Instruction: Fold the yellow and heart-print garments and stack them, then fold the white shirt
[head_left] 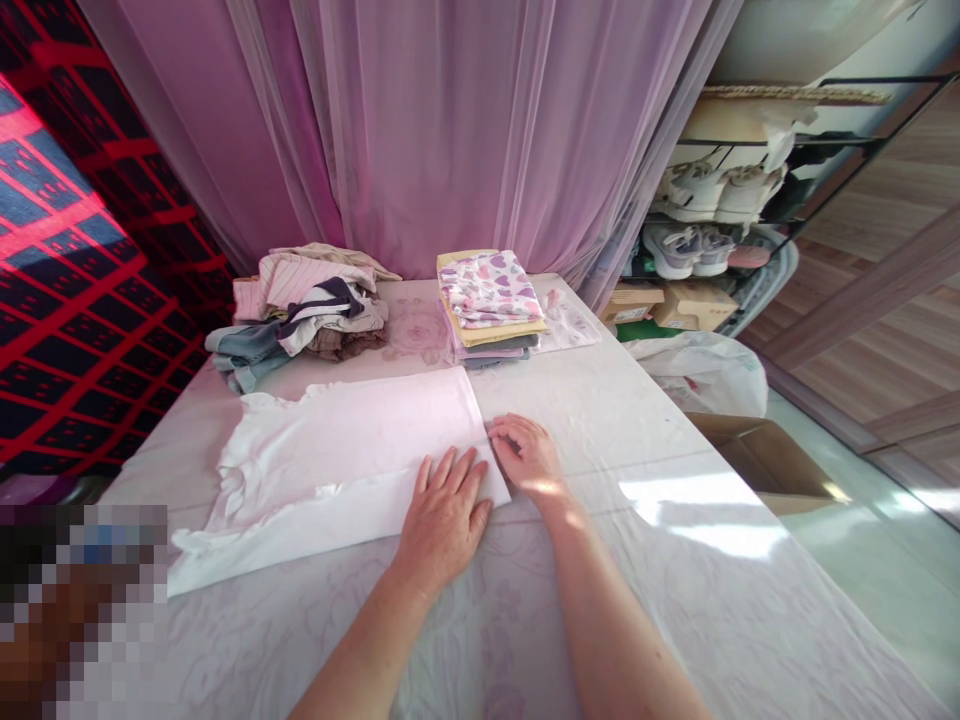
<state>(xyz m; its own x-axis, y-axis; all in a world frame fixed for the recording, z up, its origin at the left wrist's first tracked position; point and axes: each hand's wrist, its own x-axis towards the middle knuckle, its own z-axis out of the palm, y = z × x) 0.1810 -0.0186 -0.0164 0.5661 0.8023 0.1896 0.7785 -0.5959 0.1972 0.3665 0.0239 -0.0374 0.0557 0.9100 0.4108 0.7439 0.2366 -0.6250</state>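
Observation:
A white garment (360,430) lies on the table, folded lengthwise, with its left end rumpled and its right end straight. Across the near right part of it, my left hand (444,515) rests flat with fingers spread. My right hand (529,455) is at the garment's right edge, fingers curled in and pinched against that edge; the exact grip is partly hidden.
The table (600,600) has a pale patterned cover. Behind the garment are a loose heap of clothes (322,310) and a stack of folded clothes (491,300). A purple curtain (435,130) hangs behind. On the right stand a shoe rack (750,225) and an open cardboard box (765,460).

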